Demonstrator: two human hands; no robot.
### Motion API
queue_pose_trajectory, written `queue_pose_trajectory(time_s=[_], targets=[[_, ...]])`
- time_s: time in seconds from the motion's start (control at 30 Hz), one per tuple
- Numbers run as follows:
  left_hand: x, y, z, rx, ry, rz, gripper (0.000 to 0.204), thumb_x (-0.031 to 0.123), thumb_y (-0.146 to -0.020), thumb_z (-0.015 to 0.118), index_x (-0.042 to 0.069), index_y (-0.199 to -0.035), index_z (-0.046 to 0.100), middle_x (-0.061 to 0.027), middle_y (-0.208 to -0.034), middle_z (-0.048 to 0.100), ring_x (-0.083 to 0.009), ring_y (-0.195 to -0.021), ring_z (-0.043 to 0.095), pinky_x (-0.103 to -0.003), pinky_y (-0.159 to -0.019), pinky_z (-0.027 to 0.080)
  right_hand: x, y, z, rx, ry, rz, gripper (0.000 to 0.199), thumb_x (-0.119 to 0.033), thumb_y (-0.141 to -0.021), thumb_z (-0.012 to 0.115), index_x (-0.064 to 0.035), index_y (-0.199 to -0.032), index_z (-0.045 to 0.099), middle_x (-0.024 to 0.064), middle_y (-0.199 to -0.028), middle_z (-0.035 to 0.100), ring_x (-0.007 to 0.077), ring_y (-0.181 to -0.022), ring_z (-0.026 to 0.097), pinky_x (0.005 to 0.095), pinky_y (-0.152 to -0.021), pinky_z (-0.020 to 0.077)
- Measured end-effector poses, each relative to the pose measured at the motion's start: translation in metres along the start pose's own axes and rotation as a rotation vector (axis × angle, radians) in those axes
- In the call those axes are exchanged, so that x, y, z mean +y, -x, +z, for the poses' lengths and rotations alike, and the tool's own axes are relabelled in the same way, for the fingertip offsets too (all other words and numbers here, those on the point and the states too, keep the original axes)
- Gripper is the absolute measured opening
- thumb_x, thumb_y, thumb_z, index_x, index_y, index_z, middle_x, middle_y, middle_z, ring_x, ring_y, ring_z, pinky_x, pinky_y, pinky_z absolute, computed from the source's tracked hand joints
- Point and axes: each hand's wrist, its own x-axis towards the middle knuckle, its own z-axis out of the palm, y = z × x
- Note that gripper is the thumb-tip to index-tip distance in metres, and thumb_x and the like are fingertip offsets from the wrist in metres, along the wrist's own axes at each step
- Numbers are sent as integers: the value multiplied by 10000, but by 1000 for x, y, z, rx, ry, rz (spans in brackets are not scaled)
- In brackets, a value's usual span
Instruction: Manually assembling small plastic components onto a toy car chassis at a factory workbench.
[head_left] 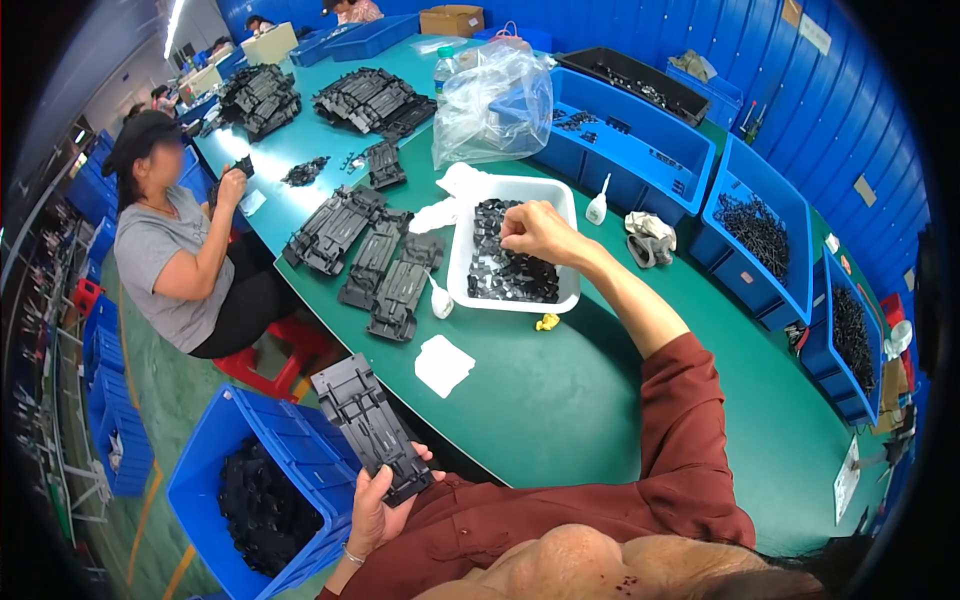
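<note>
My left hand [374,505] is closed round the near end of a black plastic toy-car chassis [368,418], tilted up beside the table edge with its moulded side showing. My right hand [538,232] reaches over a white plastic tub [575,290] of small black plastic parts [510,280]. Its fingers are curled together above the parts, and whatever is between them is hidden. Left of the tub lie several more black chassis [402,290], next to a small white squeeze bottle [441,298].
Blue bins [755,290] of black parts line the table's right side. A clear plastic bag [490,110] stands behind the tub. Below the table edge is a blue crate [210,480] of black pieces. At left a seated co-worker [180,250] holds a black part.
</note>
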Motion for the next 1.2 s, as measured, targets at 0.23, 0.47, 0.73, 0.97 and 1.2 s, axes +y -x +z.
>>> queue_pose_trajectory(time_s=[0.23,0.47,0.73,0.97,1.2], targets=[[7,-11,-4,-19,-14,40,466,218,-964,647,-71,-1304,515,-236,-1270,586,-343,-1217,586,-604,-973,532,-39,53,-18,233,-90,-326,95,18,-863,727,8,-937,668,91,-842,682,159,-772,683,300,-713,553],[30,-38,-8,0,-90,120,493,259,-937,673,-77,-1272,538,-228,-1212,606,-320,-1150,612,-559,-920,564,-61,92,-17,520,225,-739,206,83,-734,776,8,-896,674,118,-877,681,256,-720,654,340,-613,514],[43,-70,-10,-44,-97,80,459,248,-944,654,-60,-1269,553,-213,-1200,615,-317,-1162,601,-546,-908,570,-74,107,-21,543,514,-820,210,-7,-685,734,35,-882,673,143,-939,682,245,-725,645,350,-622,522],[45,-67,-21,-65,-62,84,429,234,-969,626,-53,-1279,552,-221,-1221,604,-322,-1161,605,-558,-919,565,-87,111,1,425,203,-390,219,109,-715,727,19,-905,664,123,-878,663,265,-759,657,327,-653,533],[46,-61,-34,-101,-37,90,441,230,-986,593,-53,-1316,517,-230,-1245,588,-325,-1189,590,-560,-933,558,-99,122,24,272,-311,259,108,-32,-928,711,31,-1015,717,55,-946,698,114,-885,664,262,-784,543]])
